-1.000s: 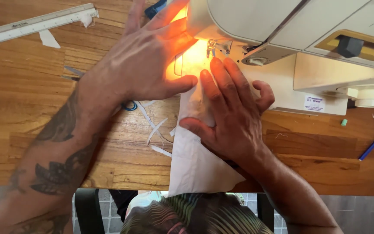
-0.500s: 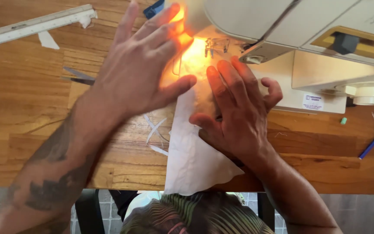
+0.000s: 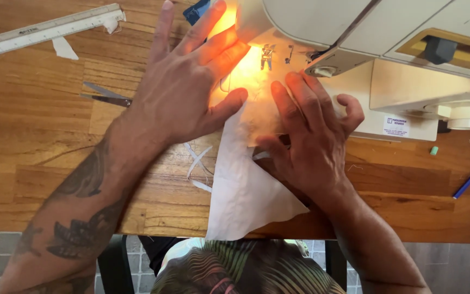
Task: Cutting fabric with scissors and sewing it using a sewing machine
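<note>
Both hands flat on the white fabric (image 3: pixel 246 190) at the sewing machine (image 3: pixel 387 49), under the lit needle. Left hand (image 3: pixel 183 90) with fingers spread wide, right hand (image 3: pixel 311 141) fingers together, pressing down. Scissors (image 3: pixel 104 95) and ruler (image 3: pixel 44 30) off left on the worktop (image 3: pixel 33 141).

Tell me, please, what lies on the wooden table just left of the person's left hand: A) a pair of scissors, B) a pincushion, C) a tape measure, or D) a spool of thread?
A: a pair of scissors lies on the table just beside the left hand, which presses flat on the white cloth at the sewing machine.
</note>
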